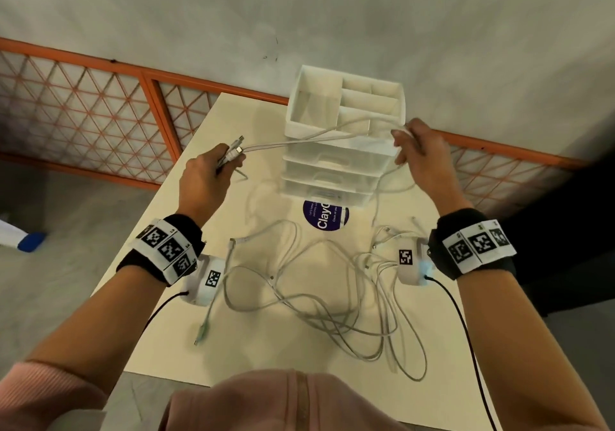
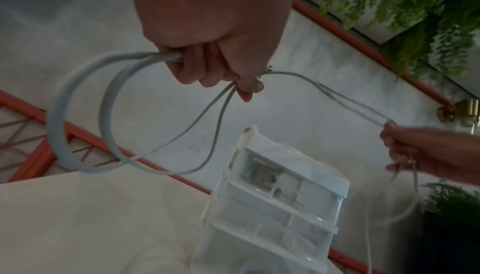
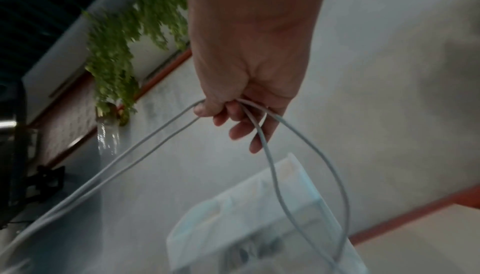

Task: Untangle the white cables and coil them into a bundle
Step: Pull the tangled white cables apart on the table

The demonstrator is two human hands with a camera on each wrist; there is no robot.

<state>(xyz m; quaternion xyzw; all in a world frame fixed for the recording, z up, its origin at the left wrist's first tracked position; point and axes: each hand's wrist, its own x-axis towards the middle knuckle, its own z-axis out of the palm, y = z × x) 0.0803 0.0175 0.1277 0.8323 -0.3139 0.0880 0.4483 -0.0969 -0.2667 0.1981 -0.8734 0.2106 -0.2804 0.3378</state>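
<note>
We see both hands raised above the cream rectangular table, a doubled run of thin white cable stretched between them. Left hand is fisted around a small coil of that cable, fingers curled tight, two metal-tipped plug ends poking out past the thumb. From the left wrist view the coil hangs as two round loops below the fist, and two strands run off toward the right hand.

Right hand pinches the two strands between thumb and fingertips, remaining fingers loosely bent. In the right wrist view the strands leave the pinch both ways: one pair toward the left, the other dropping in a long loop in front of the drawer unit.

The remaining loose white cables lie in a tangled heap on the near half of the table, between our forearms, several plug ends sticking out.

White plastic drawer unit with an open divided tray on top stands at the far end of the table, under the stretched cable. A round purple sticker lies just in front of it. Orange lattice railing runs behind the table. Green hanging plants show in the wrist views.
</note>
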